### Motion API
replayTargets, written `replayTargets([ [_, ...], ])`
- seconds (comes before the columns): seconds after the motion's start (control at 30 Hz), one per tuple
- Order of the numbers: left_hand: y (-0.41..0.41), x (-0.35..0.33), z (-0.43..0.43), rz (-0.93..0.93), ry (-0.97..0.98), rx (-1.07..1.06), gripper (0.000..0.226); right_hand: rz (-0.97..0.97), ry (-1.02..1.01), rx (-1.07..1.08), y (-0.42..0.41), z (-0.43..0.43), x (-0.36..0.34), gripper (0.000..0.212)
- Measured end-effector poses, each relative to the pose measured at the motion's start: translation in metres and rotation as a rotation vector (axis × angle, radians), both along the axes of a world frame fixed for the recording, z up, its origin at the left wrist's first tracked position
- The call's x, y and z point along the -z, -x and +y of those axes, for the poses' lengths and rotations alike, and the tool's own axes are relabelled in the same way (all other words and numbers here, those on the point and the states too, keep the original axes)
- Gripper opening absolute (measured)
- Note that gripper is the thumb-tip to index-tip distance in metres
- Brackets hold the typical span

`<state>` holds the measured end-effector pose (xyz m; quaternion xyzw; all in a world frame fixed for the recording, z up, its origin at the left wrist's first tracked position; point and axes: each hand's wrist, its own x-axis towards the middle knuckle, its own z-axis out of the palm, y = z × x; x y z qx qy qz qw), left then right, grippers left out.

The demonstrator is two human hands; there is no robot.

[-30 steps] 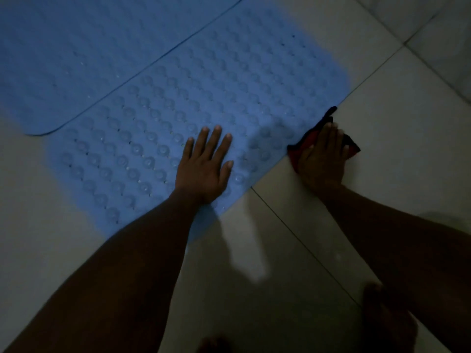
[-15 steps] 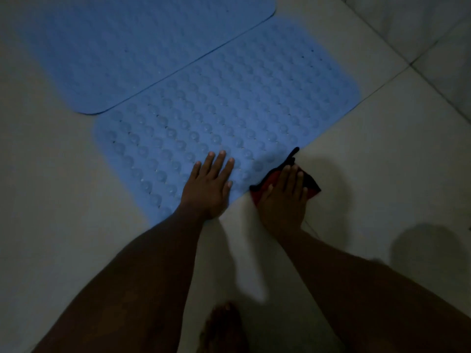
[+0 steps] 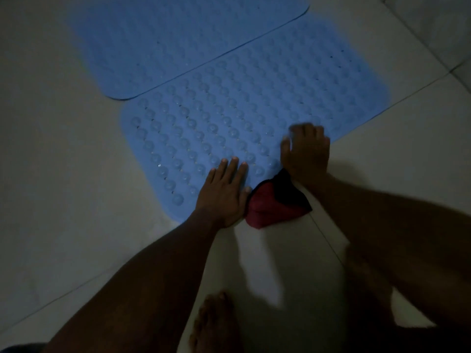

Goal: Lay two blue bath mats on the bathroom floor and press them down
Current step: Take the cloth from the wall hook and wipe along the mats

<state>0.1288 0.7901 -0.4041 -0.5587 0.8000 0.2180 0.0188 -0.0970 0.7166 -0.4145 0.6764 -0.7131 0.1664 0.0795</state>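
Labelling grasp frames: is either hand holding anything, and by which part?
Left hand lies flat on the near mat, holding nothing. Right hand is at that mat's near edge, too blurred to tell. The red cloth lies ungripped.

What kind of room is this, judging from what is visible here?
Most likely a bathroom, dimly lit. Two blue bath mats, the near mat and the far mat, lie side by side on pale floor tiles, beside a bare foot.

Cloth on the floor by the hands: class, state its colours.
The cloth is red and black; the head view shows it.
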Motion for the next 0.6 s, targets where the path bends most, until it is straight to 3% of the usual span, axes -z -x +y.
replayTargets([
  [0.07, 0.012, 0.005, 0.008, 0.014, 0.063, -0.02, 0.082, 0.011, 0.02, -0.151, 0.003, -0.04, 0.012, 0.041],
  [0.2, 0.042, 0.025, 0.019, 0.064, 0.21, -0.208, 0.078, -0.016, -0.144, -0.369, -0.024, -0.074, 0.036, 0.061],
  [0.37, 0.072, 0.042, 0.031, 0.053, 0.307, -0.329, 0.075, 0.021, -0.08, -0.373, -0.028, -0.072, 0.052, 0.06],
  [0.6, 0.064, 0.041, 0.033, -0.091, 0.314, -0.28, 0.07, -0.003, -0.126, -0.416, -0.025, -0.072, 0.054, 0.062],
])
